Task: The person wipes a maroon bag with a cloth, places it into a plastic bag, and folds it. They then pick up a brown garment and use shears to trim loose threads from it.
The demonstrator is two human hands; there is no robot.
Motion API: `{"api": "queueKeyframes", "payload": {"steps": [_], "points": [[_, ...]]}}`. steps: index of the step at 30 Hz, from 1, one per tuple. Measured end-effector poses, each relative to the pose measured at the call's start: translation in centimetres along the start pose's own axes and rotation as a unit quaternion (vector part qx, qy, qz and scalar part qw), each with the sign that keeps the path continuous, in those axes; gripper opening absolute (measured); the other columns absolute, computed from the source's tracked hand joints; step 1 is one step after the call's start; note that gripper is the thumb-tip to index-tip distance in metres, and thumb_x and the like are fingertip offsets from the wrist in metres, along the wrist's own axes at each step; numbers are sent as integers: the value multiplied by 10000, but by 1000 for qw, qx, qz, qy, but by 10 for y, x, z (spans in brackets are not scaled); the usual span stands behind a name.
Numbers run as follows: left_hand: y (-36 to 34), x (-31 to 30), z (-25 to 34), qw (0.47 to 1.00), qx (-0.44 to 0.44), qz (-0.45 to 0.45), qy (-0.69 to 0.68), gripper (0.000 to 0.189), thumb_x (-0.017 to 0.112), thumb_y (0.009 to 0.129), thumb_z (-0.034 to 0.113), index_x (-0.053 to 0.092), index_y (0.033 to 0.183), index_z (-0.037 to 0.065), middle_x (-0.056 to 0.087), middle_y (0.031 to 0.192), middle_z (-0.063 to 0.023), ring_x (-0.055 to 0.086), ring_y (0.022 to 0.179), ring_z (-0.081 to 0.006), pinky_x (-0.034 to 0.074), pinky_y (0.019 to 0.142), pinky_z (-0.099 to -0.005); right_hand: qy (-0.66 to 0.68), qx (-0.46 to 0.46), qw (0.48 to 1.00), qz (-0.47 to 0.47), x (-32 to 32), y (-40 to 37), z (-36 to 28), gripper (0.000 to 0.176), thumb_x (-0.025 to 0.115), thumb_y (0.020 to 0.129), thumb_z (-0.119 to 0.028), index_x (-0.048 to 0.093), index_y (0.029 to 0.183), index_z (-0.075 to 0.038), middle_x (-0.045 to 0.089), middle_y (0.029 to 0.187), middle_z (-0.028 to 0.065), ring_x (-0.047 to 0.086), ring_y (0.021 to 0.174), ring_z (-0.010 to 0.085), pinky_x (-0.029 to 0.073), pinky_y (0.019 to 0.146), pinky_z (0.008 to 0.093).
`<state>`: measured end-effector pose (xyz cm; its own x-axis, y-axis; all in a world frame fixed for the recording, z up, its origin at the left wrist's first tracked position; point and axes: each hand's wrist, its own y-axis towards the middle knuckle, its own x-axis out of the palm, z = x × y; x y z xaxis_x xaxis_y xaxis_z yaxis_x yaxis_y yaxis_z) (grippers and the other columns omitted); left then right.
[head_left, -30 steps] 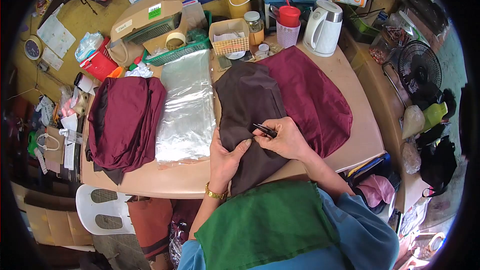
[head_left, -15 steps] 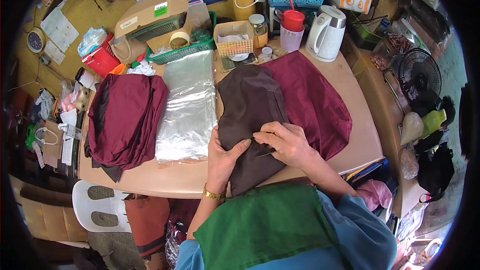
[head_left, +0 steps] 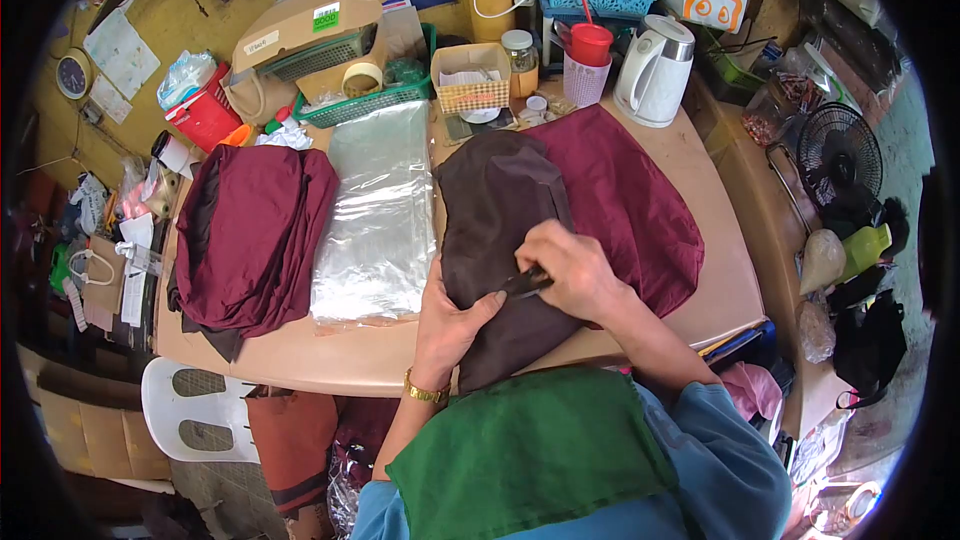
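Observation:
Dark brown cloth point(head_left: 500, 200) lies on the table in front of me. My left hand point(head_left: 450, 325) grips its left edge, the thumb on top and the fingers out of sight beneath. Over the cloth's right side, my right hand point(head_left: 572, 272) pinches a small part of the dark fabric, raised in a fold between both hands. Maroon cloth point(head_left: 630, 210) lies under and to the right of the brown one. Left of my hands are a stack of clear plastic sheets point(head_left: 375, 210) and a folded maroon cloth pile point(head_left: 250, 235).
Along the table's point(head_left: 300, 370) back stand a green basket point(head_left: 365, 108), a cardboard box point(head_left: 320, 15), a woven basket point(head_left: 470, 90), a glass jar point(head_left: 519, 60), a red cup point(head_left: 588, 43) and a white kettle point(head_left: 655, 70). A green cloth point(head_left: 540, 450) covers my lap.
My right hand has moved slightly up and pulls a fold of the brown cloth upward. My left hand stays at the cloth's left edge.

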<state>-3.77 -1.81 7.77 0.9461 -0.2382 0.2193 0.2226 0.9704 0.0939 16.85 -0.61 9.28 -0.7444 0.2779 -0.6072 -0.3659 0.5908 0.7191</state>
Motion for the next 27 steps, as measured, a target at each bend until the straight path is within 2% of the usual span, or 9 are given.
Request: {"api": "queueKeyframes", "payload": {"steps": [1,3,4,6,8,11,18,23,27], "points": [[-1,0,0,999,-23,-2,-25,648,796,795,8,452,1344,-14,621,1223,-118,613,1090,-164,513,963,-321,0,0,1000,0,-1,3,0,287,714,673,85,626,913,-46,601,969,78,651,710,202,538,615,318],[1,-3,-6,999,-26,6,-29,625,800,800,21,474,1332,-14,631,1212,-117,619,1081,-163,516,958,-320,139,160,973,90,0,8,0,268,661,778,136,630,966,-51,608,939,35,583,689,107,467,604,233],[3,-5,-11,999,-30,13,-33,603,804,804,34,496,1320,-14,642,1200,-115,626,1072,-162,518,954,-318,140,159,973,89,7,7,1,268,661,778,136,630,966,-51,608,939,35,583,689,107,467,604,233],[7,-7,-21,998,-57,21,-20,580,816,803,50,521,1298,-19,658,1174,-113,638,1048,-161,526,940,-317,410,298,844,175,26,0,2,202,603,908,108,608,1035,-48,610,947,-2,543,759,41,438,677,196],[8,-6,-26,996,-86,26,-8,559,829,802,65,546,1276,-24,674,1148,-110,651,1023,-160,535,926,-317,428,355,822,126,34,-11,-3,146,568,957,59,598,1063,-37,629,938,5,544,862,35,436,783,198],[7,-6,-28,993,-114,21,6,506,817,820,63,568,1250,-35,689,1112,-97,661,983,-163,548,891,-312,395,353,841,116,55,-30,2,130,573,938,53,617,1034,-23,633,928,0,561,844,52,454,781,217],[6,-8,-42,994,-63,64,65,522,827,795,59,575,1236,-61,690,1120,-119,667,979,-169,546,901,-320,374,395,833,98,63,-45,12,110,566,935,44,627,1004,-15,644,903,9,574,842,55,457,784,214],[5,-13,-56,993,-55,66,79,480,832,769,90,592,1158,-58,704,1072,-146,677,944,-186,553,881,-340,322,386,858,104,77,-64,36,126,555,923,57,634,987,-17,640,883,1,575,803,50,468,731,218],[3,-16,-65,992,-46,61,104,477,825,768,95,589,1149,-70,706,1062,-151,678,946,-190,550,879,-339,359,442,813,119,73,-67,45,135,548,899,62,641,969,-7,642,877,9,567,777,54,466,722,221]]}}
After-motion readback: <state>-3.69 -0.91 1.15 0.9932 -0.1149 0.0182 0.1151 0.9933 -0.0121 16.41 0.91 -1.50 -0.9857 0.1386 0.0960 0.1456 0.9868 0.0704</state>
